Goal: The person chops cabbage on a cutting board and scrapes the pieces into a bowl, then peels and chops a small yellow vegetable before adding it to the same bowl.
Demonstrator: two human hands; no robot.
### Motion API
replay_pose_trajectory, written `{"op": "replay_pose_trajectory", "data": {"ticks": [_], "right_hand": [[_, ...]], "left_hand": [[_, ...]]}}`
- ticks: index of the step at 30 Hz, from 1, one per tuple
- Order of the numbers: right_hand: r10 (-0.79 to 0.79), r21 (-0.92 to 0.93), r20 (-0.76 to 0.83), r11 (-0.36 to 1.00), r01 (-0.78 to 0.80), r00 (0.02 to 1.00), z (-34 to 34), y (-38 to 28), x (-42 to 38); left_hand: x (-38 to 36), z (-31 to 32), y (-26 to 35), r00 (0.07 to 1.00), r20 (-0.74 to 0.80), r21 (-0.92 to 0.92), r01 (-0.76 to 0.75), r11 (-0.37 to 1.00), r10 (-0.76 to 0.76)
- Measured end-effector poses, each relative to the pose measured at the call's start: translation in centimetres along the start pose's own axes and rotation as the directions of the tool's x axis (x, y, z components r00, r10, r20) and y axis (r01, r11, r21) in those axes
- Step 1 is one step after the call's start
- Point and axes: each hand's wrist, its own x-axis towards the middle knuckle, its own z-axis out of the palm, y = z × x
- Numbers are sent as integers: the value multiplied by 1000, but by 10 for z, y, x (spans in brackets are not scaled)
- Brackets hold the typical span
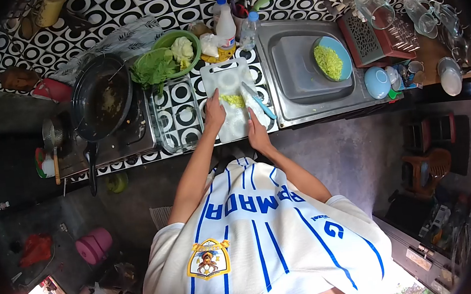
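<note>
A white cutting board [233, 126] lies on the tiled counter, with a small heap of chopped yellow-green vegetable [233, 100] near its middle. At the board's left side is my left hand [214, 112], fingers stretched out beside the heap. My right hand [257, 131] is at the lower right of the board, its fingers extended upward and nothing visible in them. A knife with a light blue handle [266, 109] lies slanted across the board's right side, just above my right hand. Neither hand holds the knife.
Left of the board are a glass tray [180, 146], a green basin [195, 41] with leafy greens [153, 70], and a black pan [102, 97]. Bottles [225, 24] stand behind. At right, a blue bowl of chopped vegetable [328, 63] sits over the sink [289, 117].
</note>
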Motion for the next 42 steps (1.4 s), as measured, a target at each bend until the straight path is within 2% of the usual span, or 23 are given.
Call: {"op": "replay_pose_trajectory", "data": {"ticks": [3,4,7,10,14,17,18,21,22,25,26,29,32,35,38,42], "right_hand": [[120,5,146,993,-122,982,0,-35,7],[122,23,133,992,-126,984,3,-38,9],[-110,97,-30,989,112,994,15,-8,18],[-27,109,-10,994,28,1000,-3,5,14],[83,53,9,995,-84,996,-27,11,14],[60,-32,62,998,-58,996,-48,7,22],[-3,-49,73,999,6,997,-53,9,27],[-71,-196,361,969,150,930,-85,-8,51],[-196,-212,399,931,298,896,-90,-9,61],[-384,-272,480,790,550,789,-104,-25,81],[-408,-272,491,767,581,770,-107,-27,85],[-370,-304,603,713,632,707,-110,-39,97],[-485,-334,559,610,718,672,-109,-41,100],[-486,-372,486,636,676,726,-107,-36,95],[-507,-394,349,684,614,788,-98,-21,86],[-491,-326,268,763,558,829,-90,-3,82]], "left_hand": [[-9,12,1,999,-30,-94,-25,995,22],[-10,16,-1,1000,-24,-78,-15,997,13],[-9,20,-13,992,-82,-172,-110,979,98],[0,22,-27,990,-92,-241,-122,963,103],[8,21,-31,997,-45,-259,-66,964,56],[8,23,-32,996,-84,-264,-63,963,43],[6,21,-28,986,-148,-296,-121,948,79],[-2,-21,9,934,-181,-141,-336,931,309],[-10,-38,32,897,-244,-100,-402,910,369],[-11,-39,14,902,-54,-36,-429,902,427],[-18,-36,14,909,-94,-33,-410,912,405],[-29,-35,13,950,3,35,-313,949,313],[-29,-24,1,964,-13,-30,-265,964,265],[-24,-22,-3,961,-18,-28,-276,961,276],[-22,-21,1,963,-21,-7,-269,963,269],[-24,-20,3,960,-25,15,-277,961,277]]}}
